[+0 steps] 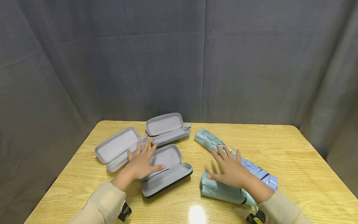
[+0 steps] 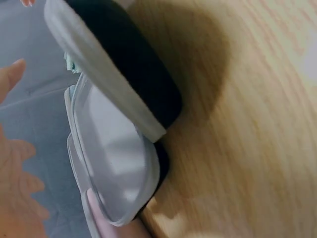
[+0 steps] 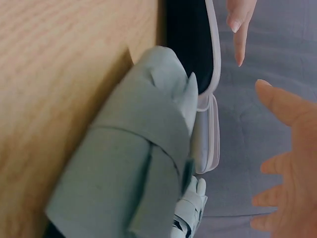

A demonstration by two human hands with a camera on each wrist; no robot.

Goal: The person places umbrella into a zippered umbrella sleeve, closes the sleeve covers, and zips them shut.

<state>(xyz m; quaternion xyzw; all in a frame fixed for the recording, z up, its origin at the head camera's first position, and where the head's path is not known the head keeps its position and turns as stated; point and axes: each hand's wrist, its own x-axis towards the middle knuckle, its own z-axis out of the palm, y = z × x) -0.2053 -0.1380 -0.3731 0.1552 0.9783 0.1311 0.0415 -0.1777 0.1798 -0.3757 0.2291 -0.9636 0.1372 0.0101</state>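
My left hand [image 1: 142, 163] is spread above three unzipped glasses cases with grey linings. Beneath and beside it lie the near case [image 1: 170, 180], which has a black shell, and the left case [image 1: 117, 146], whose shell is pinkish. The far case [image 1: 165, 124] stands behind the fingers. On the right, my right hand [image 1: 232, 171] hovers with fingers spread over three folded umbrellas. A pale green umbrella [image 1: 221, 191] lies nearest, a blue umbrella [image 1: 260, 172] is partly covered by the hand and forearm, and another green umbrella [image 1: 208, 140] lies farther back. Neither hand holds anything.
The wooden table [image 1: 302, 161] has rounded far corners. A grey curtain [image 1: 151, 71] hangs behind it and along both sides. Bare wood separates the cases from the umbrellas. Small black devices [image 1: 125, 212] sit at the wrists.
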